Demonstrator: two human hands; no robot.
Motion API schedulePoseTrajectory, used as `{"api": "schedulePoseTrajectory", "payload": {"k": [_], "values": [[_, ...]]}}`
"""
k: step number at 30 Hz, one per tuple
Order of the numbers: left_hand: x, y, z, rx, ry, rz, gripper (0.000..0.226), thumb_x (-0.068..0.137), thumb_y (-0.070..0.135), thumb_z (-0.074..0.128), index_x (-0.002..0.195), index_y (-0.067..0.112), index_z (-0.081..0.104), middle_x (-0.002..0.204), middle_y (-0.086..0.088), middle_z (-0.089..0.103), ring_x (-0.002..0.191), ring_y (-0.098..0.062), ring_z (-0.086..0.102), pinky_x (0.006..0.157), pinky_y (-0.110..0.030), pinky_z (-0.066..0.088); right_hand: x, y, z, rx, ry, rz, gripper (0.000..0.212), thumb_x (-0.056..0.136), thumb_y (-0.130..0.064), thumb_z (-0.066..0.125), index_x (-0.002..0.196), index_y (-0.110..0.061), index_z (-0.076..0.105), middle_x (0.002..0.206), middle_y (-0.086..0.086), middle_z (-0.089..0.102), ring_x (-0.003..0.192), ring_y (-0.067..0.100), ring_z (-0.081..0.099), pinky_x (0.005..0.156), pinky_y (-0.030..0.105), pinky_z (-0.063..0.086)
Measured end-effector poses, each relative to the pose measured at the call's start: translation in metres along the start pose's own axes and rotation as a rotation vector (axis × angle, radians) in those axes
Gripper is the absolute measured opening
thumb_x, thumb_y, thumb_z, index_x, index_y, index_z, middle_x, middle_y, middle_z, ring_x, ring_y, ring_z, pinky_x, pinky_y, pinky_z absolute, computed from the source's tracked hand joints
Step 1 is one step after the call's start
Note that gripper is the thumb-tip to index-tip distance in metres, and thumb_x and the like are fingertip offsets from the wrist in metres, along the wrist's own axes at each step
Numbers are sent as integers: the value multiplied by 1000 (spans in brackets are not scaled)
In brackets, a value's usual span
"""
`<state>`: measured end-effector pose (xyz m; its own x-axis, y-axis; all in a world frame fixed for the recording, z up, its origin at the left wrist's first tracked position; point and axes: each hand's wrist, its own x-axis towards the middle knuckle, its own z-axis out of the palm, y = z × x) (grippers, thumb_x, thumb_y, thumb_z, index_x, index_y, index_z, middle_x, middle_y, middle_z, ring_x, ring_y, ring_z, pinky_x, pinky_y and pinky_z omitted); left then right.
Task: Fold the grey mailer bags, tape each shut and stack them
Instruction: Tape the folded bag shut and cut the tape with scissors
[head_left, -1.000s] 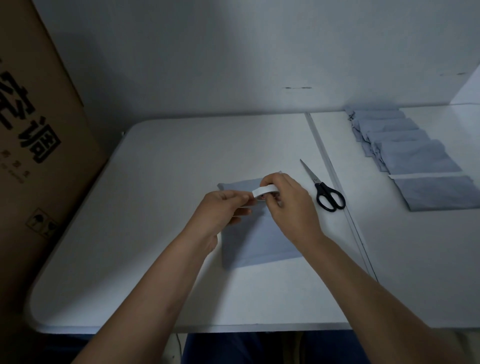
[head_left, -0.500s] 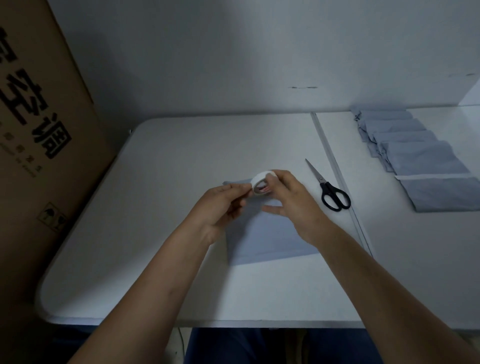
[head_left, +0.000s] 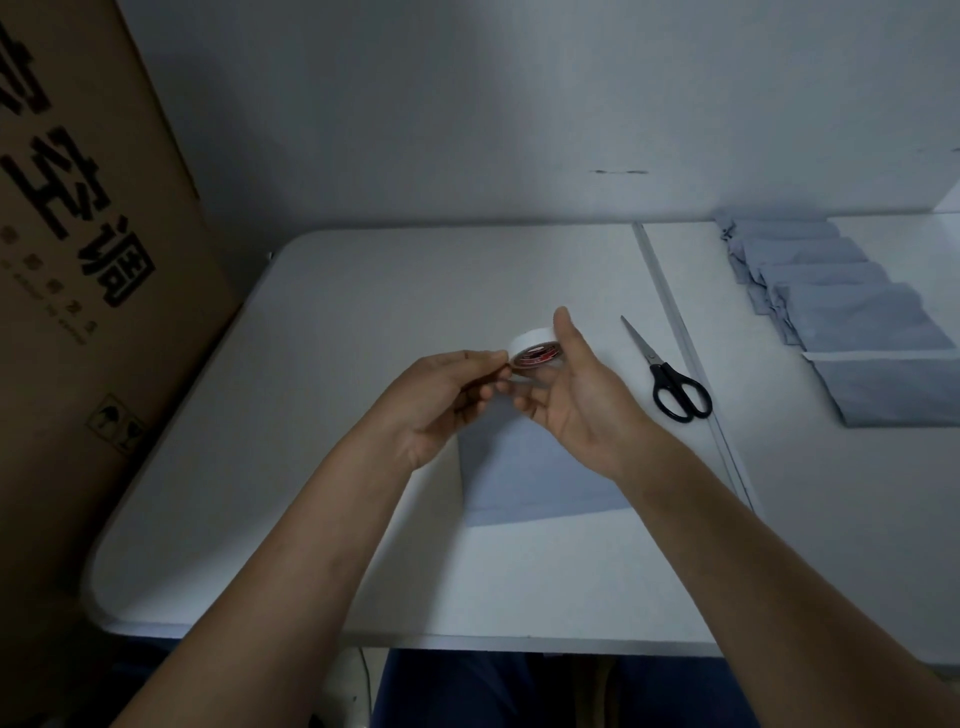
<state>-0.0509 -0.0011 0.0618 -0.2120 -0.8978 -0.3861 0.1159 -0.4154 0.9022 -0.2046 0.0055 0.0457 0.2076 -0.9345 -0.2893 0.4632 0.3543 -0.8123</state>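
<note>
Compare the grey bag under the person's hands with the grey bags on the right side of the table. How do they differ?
The bag under the hands lies alone, partly hidden by both wrists; the bags on the right overlap in a row, uncovered. It sits left of the scissors; the row sits right of them. Both are grey, lying flat on the table.

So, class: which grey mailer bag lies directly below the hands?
The folded bag on the left table, alone beneath both hands; all the others lie overlapped right of the scissors.

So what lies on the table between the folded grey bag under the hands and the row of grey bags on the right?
Black-handled scissors and the table seam, head view.
</note>
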Motion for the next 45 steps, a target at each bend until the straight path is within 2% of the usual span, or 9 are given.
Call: {"api": "schedulePoseTrajectory", "payload": {"k": [4, 8, 17, 21, 23, 26, 31, 38, 45], "values": [[-3, -4, -3, 130, 72, 91, 8, 89, 17, 68, 88, 10, 71, 79, 1, 69, 62, -7, 52, 64, -15, 48, 1, 2, 4, -264, 162, -174, 47, 93, -51, 53, 108, -7, 55, 97, 15, 70, 85, 28, 71, 82, 35, 57], [-6, -5, -6, 210, 136, 148, 8, 88, 16, 67, 84, 10, 72, 76, 1, 68, 63, -9, 50, 69, -22, 45, 1, 10, 7, -514, 229, -311, 40, 83, -60, 60, 94, -23, 49, 78, -7, 72, 83, 17, 72, 90, 47, 54], [-12, -11, -15, 262, 164, 152, 10, 86, 16, 70, 88, 6, 73, 79, 0, 70, 65, -7, 54, 71, -20, 46, -5, 15, 0, -743, 262, -302, 47, 78, -71, 51, 90, -27, 42, 79, -15, 73, 84, 11, 69, 89, 46, 52], [-17, -10, -18, 271, 164, 169, 7, 85, 17, 71, 82, 11, 73, 79, 1, 71, 66, -6, 54, 71, -20, 46, -6, 14, -6, -849, 320, -290, 43, 87, -60, 53, 96, -19, 44, 82, -12, 73, 86, 16, 68, 88, 44, 52], [-18, -7, -19, 257, 149, 173, 7, 86, 17, 70, 82, 13, 73, 80, 1, 71, 64, -6, 53, 70, -20, 46, -6, 13, -7, -767, 326, -256, 44, 87, -58, 56, 97, -16, 46, 86, -6, 73, 86, 18, 70, 89, 45, 53], [-20, -3, -20, 192, 103, 133, 7, 87, 18, 69, 84, 13, 73, 81, 2, 70, 60, -6, 51, 66, -17, 47, -6, 10, -2, -285, 231, -119, 31, 92, -45, 59, 98, -16, 51, 101, 11, 67, 96, 27, 70, 91, 40, 55], [-18, -5, -27, 151, 120, 50, 9, 89, 18, 68, 89, 11, 74, 83, 1, 71, 58, -6, 50, 63, -17, 46, -10, 3, -3, 171, 131, 13, 32, 96, -36, 54, 80, -9, 52, 73, 3, 52, 86, 19, 59, 73, 27, 58], [-18, -7, -34, 138, 136, -2, 7, 88, 19, 69, 88, 14, 74, 81, 2, 71, 57, -5, 51, 63, -18, 47, -23, 3, -14, -44, -105, 127, 25, 93, -8, 57, 112, 7, 62, 111, 15, 69, 104, 21, 67, 91, 23, 54], [-19, -2, -39, 172, 118, 14, 8, 89, 19, 68, 90, 13, 73, 80, 2, 70, 57, -5, 52, 63, -17, 48, -21, 9, -12, 50, -8, 76, 22, 97, -22, 52, 108, -4, 59, 98, 9, 68, 87, 28, 70, 70, 22, 57]]}}
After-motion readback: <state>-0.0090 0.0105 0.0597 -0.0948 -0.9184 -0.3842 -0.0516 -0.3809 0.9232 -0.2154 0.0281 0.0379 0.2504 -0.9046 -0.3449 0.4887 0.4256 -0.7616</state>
